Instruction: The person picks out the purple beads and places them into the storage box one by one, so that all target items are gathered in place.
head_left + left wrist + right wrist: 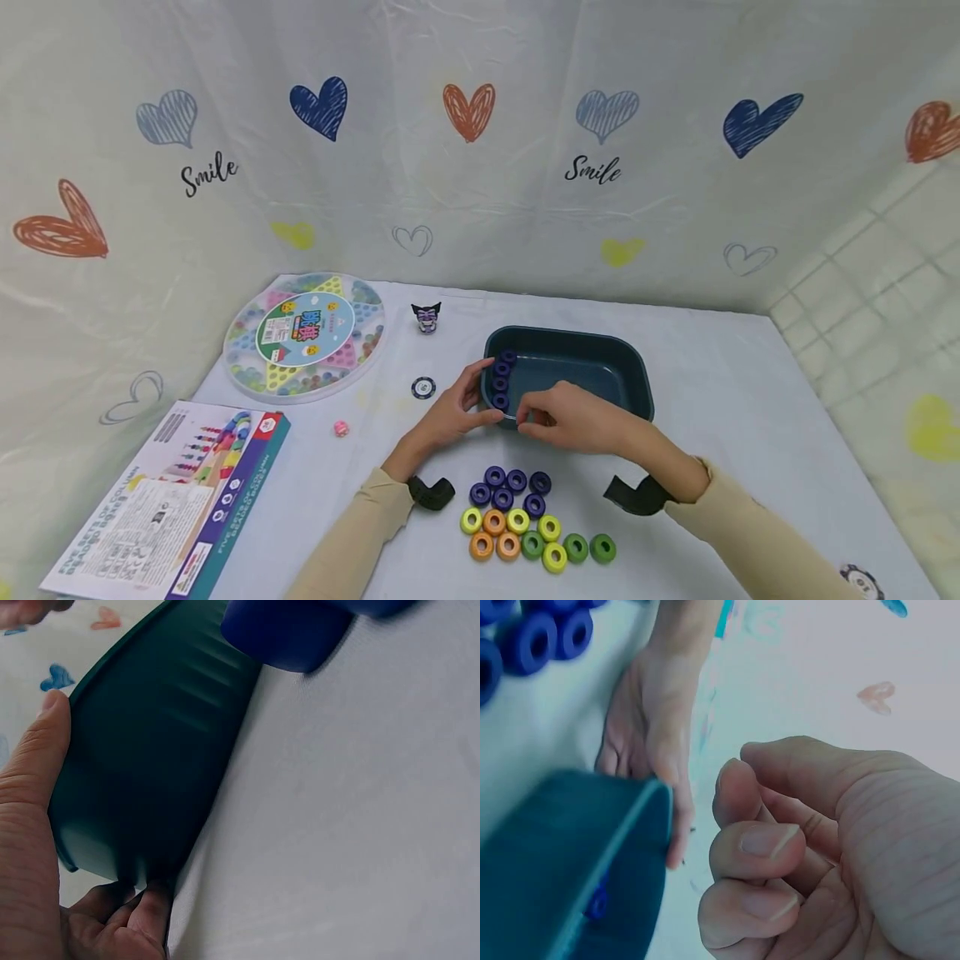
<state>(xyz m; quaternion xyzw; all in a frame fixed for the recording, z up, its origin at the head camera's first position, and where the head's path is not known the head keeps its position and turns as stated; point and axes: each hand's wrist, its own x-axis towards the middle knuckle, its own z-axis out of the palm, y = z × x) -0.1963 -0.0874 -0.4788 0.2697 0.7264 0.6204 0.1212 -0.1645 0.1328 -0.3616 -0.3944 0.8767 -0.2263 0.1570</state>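
My left hand (453, 412) grips the left end of a dark green tray (577, 379), thumb at the front rim and fingers against the side. The left wrist view shows its thumb on the rim of the tray (150, 742). Several dark purple ring beads (500, 384) sit in a column along the tray's left inner wall. Over the front rim hovers my right hand (573, 417); its fingers curl inward, and the right wrist view shows nothing between them. Nearer me lie loose purple ring beads (503, 498), yellow ones (549, 527), orange ones (482, 547) and green ones (576, 547).
A round game board (303, 333) lies at the back left, with a flat toy box (165, 500) in front of it. Between these and the tray are a small purple figure (427, 318), a poker chip (423, 387) and a pink trinket (341, 428). Another chip (861, 581) is front right.
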